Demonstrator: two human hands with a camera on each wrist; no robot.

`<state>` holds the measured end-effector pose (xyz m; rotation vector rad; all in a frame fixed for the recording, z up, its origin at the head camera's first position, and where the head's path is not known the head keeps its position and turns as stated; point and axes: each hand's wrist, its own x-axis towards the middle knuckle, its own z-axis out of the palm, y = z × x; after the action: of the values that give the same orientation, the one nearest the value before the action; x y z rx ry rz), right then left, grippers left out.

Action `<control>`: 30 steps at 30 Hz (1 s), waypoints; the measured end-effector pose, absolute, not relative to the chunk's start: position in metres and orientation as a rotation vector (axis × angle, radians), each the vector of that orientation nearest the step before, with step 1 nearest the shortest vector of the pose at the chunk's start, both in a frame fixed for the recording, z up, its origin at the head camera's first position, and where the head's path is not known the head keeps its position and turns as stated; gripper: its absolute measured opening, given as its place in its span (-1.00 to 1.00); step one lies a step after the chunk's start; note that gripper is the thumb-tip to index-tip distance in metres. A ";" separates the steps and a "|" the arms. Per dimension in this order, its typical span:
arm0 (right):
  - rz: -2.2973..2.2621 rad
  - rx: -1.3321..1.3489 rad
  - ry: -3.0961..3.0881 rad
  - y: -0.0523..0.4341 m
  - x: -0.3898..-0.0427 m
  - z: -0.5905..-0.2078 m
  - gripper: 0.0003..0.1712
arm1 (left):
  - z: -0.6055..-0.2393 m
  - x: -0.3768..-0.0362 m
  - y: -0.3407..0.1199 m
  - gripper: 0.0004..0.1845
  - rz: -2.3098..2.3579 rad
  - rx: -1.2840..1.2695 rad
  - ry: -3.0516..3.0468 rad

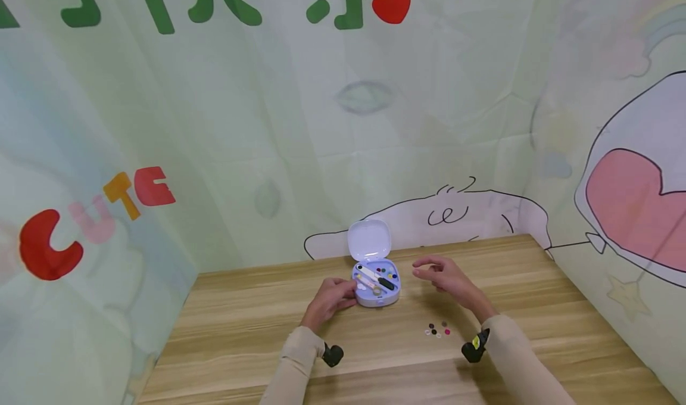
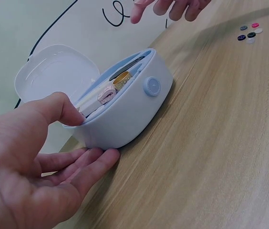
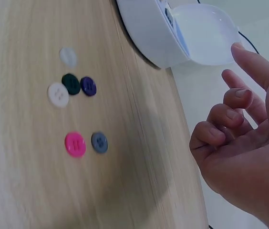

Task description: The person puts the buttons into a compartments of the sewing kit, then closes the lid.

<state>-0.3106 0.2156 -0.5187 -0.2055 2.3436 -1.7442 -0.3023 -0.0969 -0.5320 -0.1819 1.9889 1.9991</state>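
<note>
**Head view: open sewing case steadied, buttons loose on the table**

Head view places the sewing case (image 1: 377, 287) mid-table (image 1: 246, 333), lid (image 1: 368, 240) up. Left hand (image 1: 331, 298) holds its near end: thumb hooked over the rim, fingers flat beneath and alongside. Right hand (image 1: 447, 276) hovers just right of the case, fingers loosely curled, holding nothing.

Risk, as a judgement: could tip or slide the light case by pressing on one end only, spilling the contents; could scatter the buttons (image 1: 437, 330) with a sleeve.

Left wrist view alone shows the thumb on the rim and the round front clasp (image 2: 151, 86). Right wrist view alone separates six buttons (image 3: 76, 144), pink and grey nearest.
</note>
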 end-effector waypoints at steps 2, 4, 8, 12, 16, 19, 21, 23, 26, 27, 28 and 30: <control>-1.710 -0.228 2.370 0.218 -0.306 -0.516 -0.47 | -0.532 -0.302 -0.097 -0.63 2.006 -0.181 1.984; -1.676 -0.256 2.384 0.222 -0.304 -0.516 -0.50 | -0.531 -0.302 -0.097 -0.65 2.010 -0.182 1.981; -1.590 -0.333 2.406 0.231 -0.302 -0.519 -0.58 | -0.530 -0.302 -0.097 -0.65 2.004 -0.195 1.979; -1.500 -0.423 2.426 0.239 -0.297 -0.521 -0.63 | -0.530 -0.304 -0.097 -0.64 2.004 -0.197 1.976; -1.438 -0.516 2.443 0.244 -0.291 -0.521 -0.66 | -0.529 -0.303 -0.097 -0.64 2.007 -0.189 1.978; -1.413 -0.567 2.447 0.248 -0.285 -0.520 -0.67 | -0.528 -0.303 -0.097 -0.65 2.009 -0.193 1.975; -1.396 -0.598 2.453 0.250 -0.282 -0.520 -0.69 | -0.528 -0.302 -0.097 -0.66 2.011 -0.190 1.976; -1.367 -0.638 2.462 0.253 -0.279 -0.520 -0.70 | -0.528 -0.302 -0.097 -0.66 2.011 -0.194 1.975; -1.320 -0.703 2.469 0.258 -0.277 -0.522 -0.75 | -0.529 -0.302 -0.097 -0.66 2.013 -0.194 1.978; -1.302 -0.719 2.469 0.260 -0.276 -0.524 -0.77 | -0.529 -0.302 -0.097 -0.66 2.012 -0.197 1.978; -1.289 -0.737 2.459 0.262 -0.275 -0.526 -0.78 | -0.530 -0.302 -0.097 -0.67 2.011 -0.193 1.982; -1.262 -0.771 2.440 0.266 -0.274 -0.530 -0.79 | -0.530 -0.302 -0.097 -0.67 2.010 -0.192 1.986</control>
<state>-0.2742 0.2658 -0.5304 -0.7707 2.4396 -1.2619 -0.3021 -0.0967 -0.5302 -0.1916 1.9861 2.0101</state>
